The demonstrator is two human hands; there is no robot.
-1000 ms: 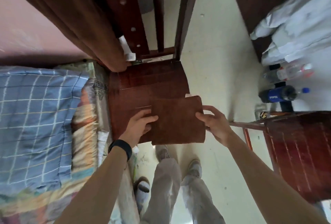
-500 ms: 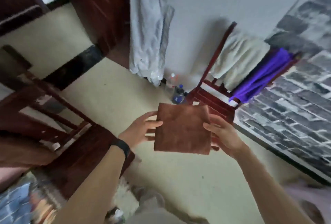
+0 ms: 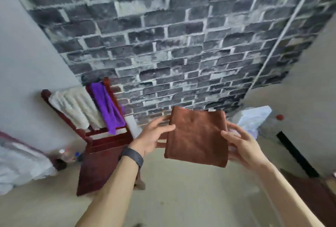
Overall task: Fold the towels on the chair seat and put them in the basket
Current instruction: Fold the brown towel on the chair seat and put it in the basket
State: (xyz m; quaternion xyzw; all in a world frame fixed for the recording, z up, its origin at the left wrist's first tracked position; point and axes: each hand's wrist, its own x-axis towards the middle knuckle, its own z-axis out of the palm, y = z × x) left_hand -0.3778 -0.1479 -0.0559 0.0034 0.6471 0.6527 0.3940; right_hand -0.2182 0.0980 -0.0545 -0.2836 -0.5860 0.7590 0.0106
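A folded brown towel (image 3: 197,137) hangs in the air in front of me, held flat between both hands. My left hand (image 3: 153,137) grips its left edge, thumb on top and fingers beneath. My right hand (image 3: 242,145) holds the right edge the same way. A red wooden chair (image 3: 101,159) stands to the left by the wall, with a white towel (image 3: 76,107) and a purple towel (image 3: 108,107) draped over its backrest. No basket is in view.
A grey brick-pattern wall (image 3: 172,45) fills the background. Bottles (image 3: 70,155) stand on the floor left of the chair, beside a white cloth heap (image 3: 20,165). A pale bag or cloth (image 3: 254,119) lies behind my right hand. Dark wood furniture (image 3: 312,190) sits at the lower right.
I lifted the folded brown towel off the other chair's seat and turned right with it; the view swung from that chair to the brick wall. Both hands kept their hold.
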